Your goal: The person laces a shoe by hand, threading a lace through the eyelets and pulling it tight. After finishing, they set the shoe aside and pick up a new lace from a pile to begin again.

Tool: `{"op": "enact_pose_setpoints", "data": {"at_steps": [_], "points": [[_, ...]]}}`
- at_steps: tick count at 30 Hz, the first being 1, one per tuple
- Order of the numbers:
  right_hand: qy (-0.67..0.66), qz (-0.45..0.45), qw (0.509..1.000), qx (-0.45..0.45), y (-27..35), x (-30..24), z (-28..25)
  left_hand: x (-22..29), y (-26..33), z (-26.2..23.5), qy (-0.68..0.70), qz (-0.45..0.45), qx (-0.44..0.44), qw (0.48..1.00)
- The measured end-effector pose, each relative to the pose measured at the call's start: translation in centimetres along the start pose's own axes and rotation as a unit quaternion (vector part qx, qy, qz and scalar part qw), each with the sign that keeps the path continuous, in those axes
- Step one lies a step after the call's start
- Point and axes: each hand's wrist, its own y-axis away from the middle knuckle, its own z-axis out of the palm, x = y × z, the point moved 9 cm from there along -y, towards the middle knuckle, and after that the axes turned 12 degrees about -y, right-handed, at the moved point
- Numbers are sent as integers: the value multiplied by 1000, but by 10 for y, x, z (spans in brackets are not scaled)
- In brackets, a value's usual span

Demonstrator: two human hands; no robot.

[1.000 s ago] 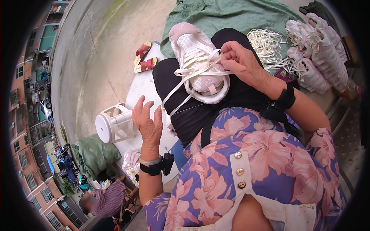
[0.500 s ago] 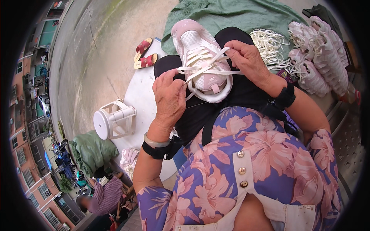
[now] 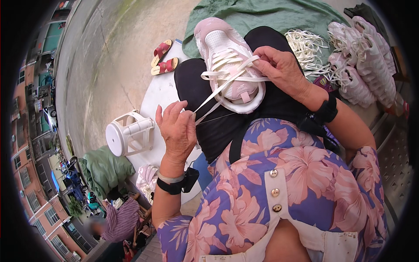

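Note:
A pale pink and white sneaker (image 3: pixel 227 56) rests on my black-trousered lap, toe pointing away. A white shoelace (image 3: pixel 218 89) runs through its eyelets. My left hand (image 3: pixel 176 129) is below and left of the shoe, pinching the free end of the lace and holding it taut. My right hand (image 3: pixel 281 70) lies against the right side of the shoe, fingers gripping the lace at the eyelets. Both wrists carry black bands.
A heap of loose white laces (image 3: pixel 307 46) and several pink sneakers (image 3: pixel 360 65) lie at right on a green cloth (image 3: pixel 270 15). A white plastic stool (image 3: pixel 128 133) lies tipped at left; red sandals (image 3: pixel 162 59) beyond. Another person (image 3: pixel 120 220) sits lower left.
My left hand has moved from the shoe's laces down and to the left, drawing the lace end out tight. The right hand has stayed at the eyelets.

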Motion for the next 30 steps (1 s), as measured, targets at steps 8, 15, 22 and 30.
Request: {"op": "enact_pose_setpoints", "data": {"at_steps": [8, 15, 22, 30], "points": [[144, -33, 973, -176, 23, -30, -8, -12, -5, -20, -41, -10, 48, 998], [364, -253, 882, -159, 34, -71, -30, -19, 3, -10, -52, 1, 17, 998], [374, -234, 888, -131, 30, -35, -87, -69, 37, 9, -61, -72, -16, 995], [341, -152, 928, -11, 27, 5, -135, -121, 65, 30, 49, -276, -65, 958]]}}
